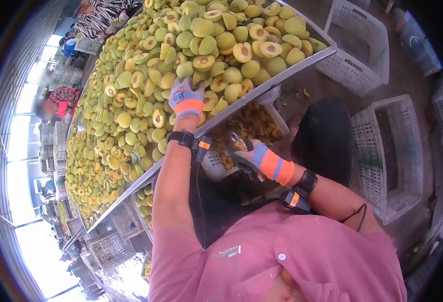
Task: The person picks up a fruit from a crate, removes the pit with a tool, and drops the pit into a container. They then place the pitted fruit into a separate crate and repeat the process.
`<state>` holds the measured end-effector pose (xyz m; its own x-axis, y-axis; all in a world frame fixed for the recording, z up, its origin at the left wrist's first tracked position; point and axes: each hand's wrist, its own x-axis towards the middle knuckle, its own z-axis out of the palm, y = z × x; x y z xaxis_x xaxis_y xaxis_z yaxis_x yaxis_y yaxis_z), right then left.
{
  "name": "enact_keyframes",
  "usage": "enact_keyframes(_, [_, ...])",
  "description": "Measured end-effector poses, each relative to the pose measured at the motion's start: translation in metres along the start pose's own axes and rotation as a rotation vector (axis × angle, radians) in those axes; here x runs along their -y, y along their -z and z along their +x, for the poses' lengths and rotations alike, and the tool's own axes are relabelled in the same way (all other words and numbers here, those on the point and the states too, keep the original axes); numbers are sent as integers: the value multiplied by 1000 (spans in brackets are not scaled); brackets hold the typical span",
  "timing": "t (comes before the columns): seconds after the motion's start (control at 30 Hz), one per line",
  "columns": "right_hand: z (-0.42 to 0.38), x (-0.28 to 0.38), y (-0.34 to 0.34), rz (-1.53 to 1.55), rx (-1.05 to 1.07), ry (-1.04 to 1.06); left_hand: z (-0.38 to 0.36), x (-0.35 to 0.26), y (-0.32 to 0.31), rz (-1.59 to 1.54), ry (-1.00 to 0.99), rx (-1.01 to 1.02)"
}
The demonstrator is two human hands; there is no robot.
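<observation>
My left hand [186, 100], in a grey and orange glove, reaches onto a big heap of green-yellow peaches [125, 121], many cut open with brown pits showing. Its fingers look apart and touch the fruit; the fingertips are partly hidden among it. My right hand [264, 160], in a matching glove, is closed around a small metal tool with a curved end [239, 143]. It hangs over a white crate [216, 166] of yellow-brown fruit scraps [259, 123], below the metal edge of the table [266, 86].
White plastic crates [357, 75] [390, 156] stand on the floor at my right. My dark-clad knee [324, 136] is beside the scrap crate. More crates [110, 249] are at the lower left. Other people [62, 100] [100, 20] are along the table's far side.
</observation>
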<state>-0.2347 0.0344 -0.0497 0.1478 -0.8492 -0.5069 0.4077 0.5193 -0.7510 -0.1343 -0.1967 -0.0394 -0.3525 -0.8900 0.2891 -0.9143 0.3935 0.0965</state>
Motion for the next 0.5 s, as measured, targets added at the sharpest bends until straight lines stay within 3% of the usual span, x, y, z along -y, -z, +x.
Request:
enact_keyframes(0.13, [1, -1, 0, 185, -69, 165, -48, 6, 35, -343, -133, -115])
enact_keyframes(0.27, [5, 7, 0, 161, -103, 209, -97, 18, 72, -1284, 347, 430])
enact_keyframes(0.3, [6, 9, -7, 213, -127, 264, -110, 15, 75, -1227, 250, 383])
enact_keyframes(0.4, [-5, 19, 3, 171, 58, 161, -134, 2, 90, -610, -414, 132])
enact_keyframes(0.43, [-7, 22, 1, 92, 35, 131, -139, 3, 94, -334, -530, 188])
enact_keyframes(0.5, [0, 9, -1, 91, 61, 278, -147, -1, 93, -481, -487, 194])
